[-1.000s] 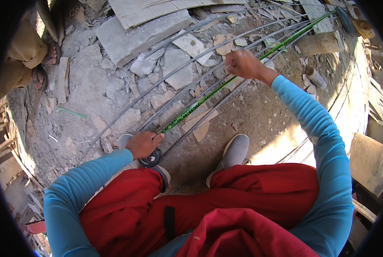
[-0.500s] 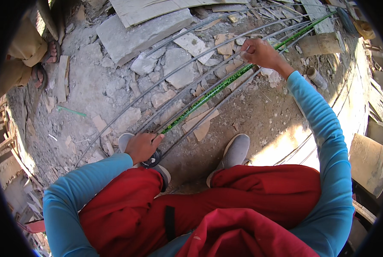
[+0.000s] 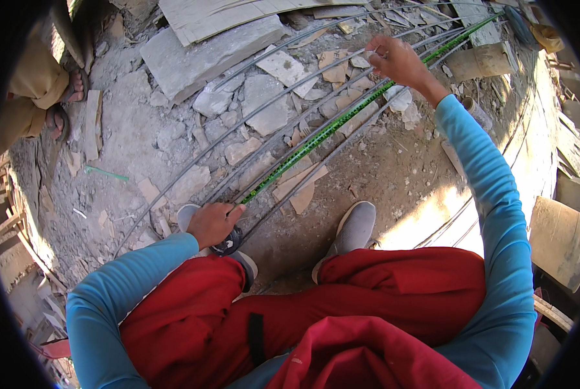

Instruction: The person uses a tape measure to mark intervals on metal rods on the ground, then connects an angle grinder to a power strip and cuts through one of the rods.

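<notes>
Fingers of the left hand are folded in tight, thumb pressed against them, pinching the near end of the green tape just above the shoes! And what a line that tape takes: straight out from the grip, slanting over the ground from its near side to its far right corner, dark marks along its length, grey metal rods running close on both sides.

Over to the right hand, up toward the ground's far side, above the tape and the rods. Its fingers bend inward with the tips close together, but they are blurred, and I cannot tell whether they meet or pinch anything small. The tape passes beneath this hand.

Below the left hand sits a dark rounded object, partly covered, too hidden to name. One grey shoe stands flat by the near edge, in front of red trousers.

Out at the far edge, a pale stone slab lies among broken pieces, a board just beyond it. By the left edge, a short green strip lies on its own, and another person in tan trousers stands at the far left corner.
</notes>
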A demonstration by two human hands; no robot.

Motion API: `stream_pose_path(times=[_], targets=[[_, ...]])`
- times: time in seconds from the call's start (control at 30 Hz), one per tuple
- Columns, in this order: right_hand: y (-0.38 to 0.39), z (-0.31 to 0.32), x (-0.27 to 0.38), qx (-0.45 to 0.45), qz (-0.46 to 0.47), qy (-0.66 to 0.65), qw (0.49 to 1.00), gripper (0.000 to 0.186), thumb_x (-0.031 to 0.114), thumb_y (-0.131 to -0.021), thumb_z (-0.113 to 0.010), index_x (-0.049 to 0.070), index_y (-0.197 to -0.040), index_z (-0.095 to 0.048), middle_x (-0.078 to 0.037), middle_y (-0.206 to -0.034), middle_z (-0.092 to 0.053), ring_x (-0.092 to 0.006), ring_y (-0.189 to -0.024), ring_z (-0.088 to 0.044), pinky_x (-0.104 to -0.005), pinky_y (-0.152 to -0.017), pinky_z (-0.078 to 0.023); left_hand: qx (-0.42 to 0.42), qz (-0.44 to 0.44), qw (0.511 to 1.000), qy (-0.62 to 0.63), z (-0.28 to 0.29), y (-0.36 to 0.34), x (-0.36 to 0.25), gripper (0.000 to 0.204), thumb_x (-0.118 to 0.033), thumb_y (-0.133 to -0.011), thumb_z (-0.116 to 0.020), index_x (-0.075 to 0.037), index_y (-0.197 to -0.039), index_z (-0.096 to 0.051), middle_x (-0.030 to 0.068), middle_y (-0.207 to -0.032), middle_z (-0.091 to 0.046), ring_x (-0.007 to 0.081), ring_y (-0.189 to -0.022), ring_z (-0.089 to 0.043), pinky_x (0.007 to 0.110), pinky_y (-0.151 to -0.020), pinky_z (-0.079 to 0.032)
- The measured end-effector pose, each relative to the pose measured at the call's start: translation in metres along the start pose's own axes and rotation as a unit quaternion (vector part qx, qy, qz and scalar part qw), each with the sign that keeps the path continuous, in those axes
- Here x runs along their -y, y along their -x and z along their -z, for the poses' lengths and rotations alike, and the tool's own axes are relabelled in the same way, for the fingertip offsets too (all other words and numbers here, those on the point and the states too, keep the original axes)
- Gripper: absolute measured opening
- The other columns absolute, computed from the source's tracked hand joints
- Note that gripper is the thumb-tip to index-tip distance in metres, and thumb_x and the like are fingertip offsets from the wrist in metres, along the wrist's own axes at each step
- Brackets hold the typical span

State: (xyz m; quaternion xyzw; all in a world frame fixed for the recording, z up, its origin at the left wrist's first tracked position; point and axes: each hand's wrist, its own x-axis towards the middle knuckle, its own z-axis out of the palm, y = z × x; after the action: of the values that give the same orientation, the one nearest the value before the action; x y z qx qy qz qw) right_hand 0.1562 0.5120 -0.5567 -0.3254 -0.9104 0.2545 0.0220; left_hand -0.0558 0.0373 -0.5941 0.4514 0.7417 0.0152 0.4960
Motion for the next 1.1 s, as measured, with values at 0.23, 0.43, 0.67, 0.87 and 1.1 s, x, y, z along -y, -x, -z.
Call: stream_pose_path(times=[0.23, 0.43, 0.67, 0.87, 1.1], targets=[[-0.001, 0.005, -0.036, -0.018, 0.047, 0.097, 0.994, 0.019, 0.018, -0.089, -0.065, 0.006, -0.104, -0.07, -0.02, -0.087, -0.073, -0.0393, -0.083, -0.072, -0.0489, -0.079, -0.055, -0.059, -0.019, 0.998, -0.006, -0.009, 0.003, 0.004, 0.055, -0.046, -0.104, -0.05, 0.0, -0.082, -0.071, 0.0249, -0.08, -0.069, 0.0458, -0.08, -0.066, 0.052, -0.076, -0.05], [0.008, -0.009, -0.096, 0.03, 0.017, 0.17, 0.985, 0.017, 0.017, -0.088, -0.063, 0.013, -0.101, -0.073, -0.02, -0.088, -0.073, -0.0422, -0.088, -0.07, -0.0524, -0.084, -0.054, -0.049, -0.014, 0.999, -0.015, -0.006, 0.003, -0.001, 0.054, -0.047, -0.104, -0.049, -0.001, -0.086, -0.072, 0.026, -0.084, -0.069, 0.048, -0.084, -0.066, 0.056, -0.079, -0.05], [0.011, -0.016, -0.108, 0.071, -0.014, 0.163, 0.984, 0.015, 0.019, -0.09, -0.064, 0.017, -0.1, -0.074, -0.019, -0.099, -0.073, -0.0423, -0.095, -0.069, -0.0525, -0.087, -0.054, -0.021, 0.01, 0.999, -0.035, -0.004, 0.004, -0.003, 0.055, -0.051, -0.105, -0.046, -0.005, -0.091, -0.072, 0.0245, -0.09, -0.071, 0.0479, -0.091, -0.067, 0.059, -0.084, -0.05], [0.009, -0.021, -0.115, 0.095, -0.028, 0.176, 0.979, 0.018, 0.019, -0.091, -0.062, 0.02, -0.105, -0.073, -0.021, -0.106, -0.07, -0.0432, -0.103, -0.065, -0.0519, -0.094, -0.051, -0.044, -0.009, 0.999, -0.03, -0.005, 0.003, -0.003, 0.054, -0.047, -0.105, -0.048, -0.002, -0.086, -0.071, 0.0251, -0.085, -0.07, 0.0475, -0.085, -0.066, 0.056, -0.08, -0.05], [0.01, -0.027, -0.111, 0.059, 0.002, 0.195, 0.979, 0.016, 0.016, -0.089, -0.066, 0.007, -0.1, -0.073, -0.017, -0.097, -0.074, -0.0356, -0.091, -0.071, -0.0457, -0.083, -0.055, -0.055, -0.029, 0.998, -0.027, -0.009, 0.001, 0.004, 0.052, -0.043, -0.105, -0.049, 0.0, -0.084, -0.071, 0.0254, -0.082, -0.069, 0.0472, -0.081, -0.066, 0.055, -0.077, -0.05]])
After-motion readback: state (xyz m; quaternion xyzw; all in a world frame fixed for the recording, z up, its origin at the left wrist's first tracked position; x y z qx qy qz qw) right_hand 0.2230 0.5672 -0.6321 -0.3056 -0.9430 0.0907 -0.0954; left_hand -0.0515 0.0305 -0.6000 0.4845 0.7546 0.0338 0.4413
